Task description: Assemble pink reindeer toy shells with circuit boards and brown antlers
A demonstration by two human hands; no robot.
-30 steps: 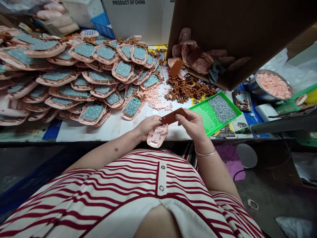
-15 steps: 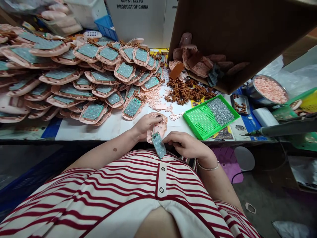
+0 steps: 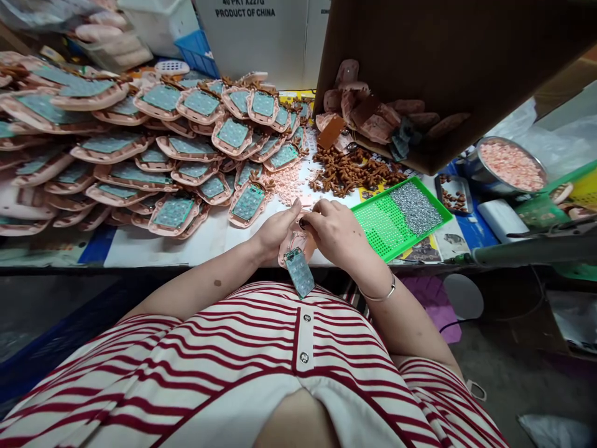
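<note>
At the table's front edge, my left hand point(image 3: 275, 235) grips the side of a pink plastic shell point(image 3: 285, 249). My right hand point(image 3: 333, 233) reaches over the shell's upper end, its fingers pinched on a small dark round part point(image 3: 303, 222) that is mostly covered. A greenish circuit board point(image 3: 300, 274) hangs off the near end of the shell, with thin wires running between them. Just beyond my hands lie small pink plastic pieces point(image 3: 289, 180).
Pink shells with boards point(image 3: 173, 211) are piled high on the left. Brown antler-shaped pieces point(image 3: 345, 171) lie in the middle. A green tray point(image 3: 373, 233) of screws sits right, before an open carton point(image 3: 420, 56) of shells. A metal bowl point(image 3: 510, 165) and an electric screwdriver point(image 3: 504, 252) are farther right.
My right hand has moved up and left from beside the circuit board to the shell's upper end. My left thumb has lifted off the dark round part.
</note>
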